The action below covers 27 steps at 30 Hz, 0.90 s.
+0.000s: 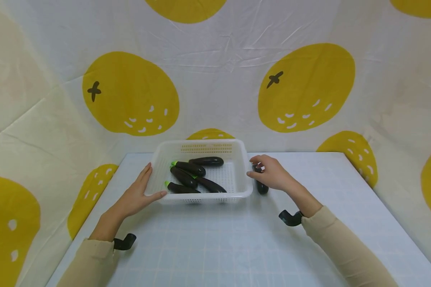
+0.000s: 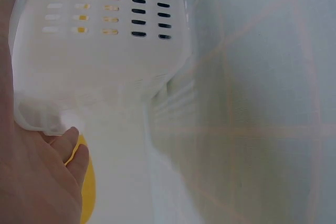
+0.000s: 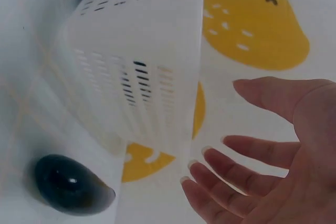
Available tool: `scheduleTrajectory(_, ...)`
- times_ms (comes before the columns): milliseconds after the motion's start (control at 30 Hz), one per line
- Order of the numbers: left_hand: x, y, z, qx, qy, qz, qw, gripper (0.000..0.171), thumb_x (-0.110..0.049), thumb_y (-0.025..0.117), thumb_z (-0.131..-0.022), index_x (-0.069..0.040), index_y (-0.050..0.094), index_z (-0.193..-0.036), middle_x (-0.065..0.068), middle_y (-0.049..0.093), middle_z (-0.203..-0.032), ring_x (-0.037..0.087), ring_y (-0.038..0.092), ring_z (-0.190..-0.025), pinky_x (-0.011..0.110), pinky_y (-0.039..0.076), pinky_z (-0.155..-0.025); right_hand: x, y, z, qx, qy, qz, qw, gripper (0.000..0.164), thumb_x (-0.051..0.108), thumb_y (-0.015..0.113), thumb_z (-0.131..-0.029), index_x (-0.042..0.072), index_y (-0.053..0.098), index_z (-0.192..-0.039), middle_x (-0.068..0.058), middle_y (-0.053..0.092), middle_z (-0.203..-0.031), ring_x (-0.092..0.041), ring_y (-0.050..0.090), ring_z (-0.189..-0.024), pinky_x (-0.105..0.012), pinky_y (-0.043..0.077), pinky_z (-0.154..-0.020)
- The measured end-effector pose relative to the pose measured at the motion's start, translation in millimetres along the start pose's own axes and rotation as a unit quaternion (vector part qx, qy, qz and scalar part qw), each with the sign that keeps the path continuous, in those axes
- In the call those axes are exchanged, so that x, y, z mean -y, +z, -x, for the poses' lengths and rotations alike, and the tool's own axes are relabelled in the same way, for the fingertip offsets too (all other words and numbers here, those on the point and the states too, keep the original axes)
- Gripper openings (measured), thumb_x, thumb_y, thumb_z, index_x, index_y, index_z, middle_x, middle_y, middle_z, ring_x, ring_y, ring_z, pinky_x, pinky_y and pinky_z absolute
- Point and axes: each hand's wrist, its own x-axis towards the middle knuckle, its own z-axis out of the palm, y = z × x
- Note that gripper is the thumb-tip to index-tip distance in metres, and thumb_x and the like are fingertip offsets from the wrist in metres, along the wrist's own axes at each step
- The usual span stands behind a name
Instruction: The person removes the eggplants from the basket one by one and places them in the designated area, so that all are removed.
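A white plastic basket [image 1: 233, 195] with slotted walls sits towards the back of the table. Several dark eggplants [image 1: 185, 178] with green stem ends lie inside, mostly in its left half. My left hand [image 1: 135, 198] rests against the basket's front left corner, fingers stretched along the left side and thumb at the front rim. Outside the basket's right wall lies another eggplant [image 1: 261, 187], its upper part partly hidden by my right hand [image 1: 271, 173]. In the right wrist view the fingers [image 3: 251, 150] of that hand are spread and loosely bent, holding nothing, with the eggplant [image 3: 73, 184] below.
The table [image 1: 215, 247] has a pale cover with a faint grid. Behind and beside it hangs a white cloth [image 1: 215, 103] printed with large yellow fruit. Each wrist carries a small black device, one on the left [image 1: 125, 242] and one on the right [image 1: 290, 218].
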Motion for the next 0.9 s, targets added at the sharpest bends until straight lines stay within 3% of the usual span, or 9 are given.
scheduleTrajectory(267, -1.0, 0.6, 0.1, -0.003, 0.0, 0.003, 1.0, 0.115, -0.066, 0.066, -0.09, -0.008, 0.001, -0.165, 0.012, -0.001, -0.172, 0.045, 0.015, -0.154, 0.071, 0.023, -0.115, 15, 9, -7, -0.006, -0.036, 0.004, 0.999, 0.048, 0.022, 0.073, -0.094, -0.006, 0.061, -0.132, -0.022, 0.063, -0.128, -0.039, 0.06, -0.114, -0.052, 0.053, -0.095)
scheduleTrajectory(900, 2.0, 3.0, 0.5, -0.006, 0.0, 0.007, 1.0, 0.115, -0.066, 0.066, -0.09, -0.01, 0.001, -0.165, 0.009, -0.002, -0.173, 0.044, 0.014, -0.154, 0.071, 0.022, -0.115, 31, 36, -16, 0.018, -0.062, -0.022, 0.998, 0.049, 0.025, 0.073, -0.094, 0.0, 0.061, -0.134, -0.019, 0.062, -0.132, -0.037, 0.057, -0.123, -0.052, 0.05, -0.102)
